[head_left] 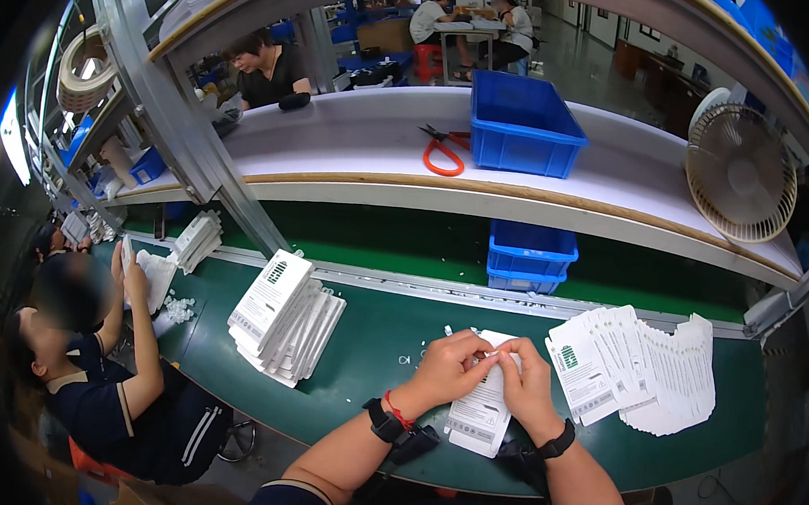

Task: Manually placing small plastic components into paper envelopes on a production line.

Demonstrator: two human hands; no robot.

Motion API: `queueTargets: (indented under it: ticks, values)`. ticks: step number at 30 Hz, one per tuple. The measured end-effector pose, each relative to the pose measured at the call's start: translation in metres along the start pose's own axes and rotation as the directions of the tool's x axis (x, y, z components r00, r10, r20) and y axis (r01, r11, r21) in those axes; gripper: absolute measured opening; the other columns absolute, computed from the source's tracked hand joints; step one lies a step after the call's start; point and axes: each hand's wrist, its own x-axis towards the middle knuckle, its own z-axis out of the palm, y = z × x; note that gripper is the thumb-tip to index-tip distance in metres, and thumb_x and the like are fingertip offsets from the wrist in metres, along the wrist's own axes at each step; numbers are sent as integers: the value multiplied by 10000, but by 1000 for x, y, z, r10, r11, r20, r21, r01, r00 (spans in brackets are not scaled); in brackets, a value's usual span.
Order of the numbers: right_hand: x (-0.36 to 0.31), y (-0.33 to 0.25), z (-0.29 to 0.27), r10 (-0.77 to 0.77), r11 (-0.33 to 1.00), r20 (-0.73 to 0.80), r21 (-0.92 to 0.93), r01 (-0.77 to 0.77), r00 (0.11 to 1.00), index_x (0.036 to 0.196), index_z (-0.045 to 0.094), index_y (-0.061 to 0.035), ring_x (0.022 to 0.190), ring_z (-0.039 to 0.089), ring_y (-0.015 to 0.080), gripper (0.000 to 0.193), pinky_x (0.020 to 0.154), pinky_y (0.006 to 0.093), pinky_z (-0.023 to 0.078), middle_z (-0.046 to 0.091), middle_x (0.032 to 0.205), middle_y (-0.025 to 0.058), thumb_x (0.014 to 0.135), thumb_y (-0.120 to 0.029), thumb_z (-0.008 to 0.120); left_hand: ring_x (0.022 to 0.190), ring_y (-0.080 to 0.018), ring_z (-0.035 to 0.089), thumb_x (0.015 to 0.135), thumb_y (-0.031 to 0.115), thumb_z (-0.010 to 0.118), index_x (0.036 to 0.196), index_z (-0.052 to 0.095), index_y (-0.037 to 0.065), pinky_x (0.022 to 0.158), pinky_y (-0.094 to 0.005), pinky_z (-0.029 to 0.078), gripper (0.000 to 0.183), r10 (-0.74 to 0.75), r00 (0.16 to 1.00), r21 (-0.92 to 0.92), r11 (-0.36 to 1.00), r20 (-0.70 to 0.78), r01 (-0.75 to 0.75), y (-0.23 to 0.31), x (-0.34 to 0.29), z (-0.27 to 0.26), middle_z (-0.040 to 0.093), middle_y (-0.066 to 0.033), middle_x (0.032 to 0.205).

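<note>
A flat white printed packet (480, 413) with green print lies on the green table in front of me, its upper part covered by my hands. My left hand (445, 368) and my right hand (528, 391) meet over its top end, thumbs and fingers pinched together. Whatever sits between the fingertips is too small and hidden to make out. To the right, a fanned row of similar flat white packets (594, 360) spreads across the table. On the left stands a stack of thicker white packets (274, 300).
A shelf (363, 170) spans the table's back, carrying red-handled scissors (444, 154), a blue bin (526, 130) and a fan (741, 173). Beneath it stand more blue bins (531, 257). A co-worker (132, 393) sits at the left, near small clear pieces (176, 310).
</note>
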Motion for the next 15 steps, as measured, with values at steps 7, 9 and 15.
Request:
queueTargets:
  ticks: [7,9,15]
  values:
    - [-2,3,0,-6,1000,11,-8,6,1000,942,576,-12,763,664,289,80,696,341,501,653,835,155,927,-90,574,539,-110,520,821,58,697,841,676,3,487,-248,404,62,7,1000,2,1000,12,-7,1,0,0,582,-53,705]
    - [-3,2,0,-10,1000,9,-14,11,1000,932,574,-14,752,661,300,74,686,349,502,651,828,157,925,-88,575,537,-109,518,821,56,695,839,675,1,486,-248,404,61,4,1000,-1,1000,9,-4,0,-1,0,582,-53,704]
    - [-2,-1,-2,-31,999,16,-41,32,999,922,560,-16,733,648,321,71,667,363,495,638,807,159,929,-86,567,537,-104,518,818,45,691,844,675,-2,487,-247,404,56,0,1000,-13,1000,-4,0,2,-1,0,585,-54,706]
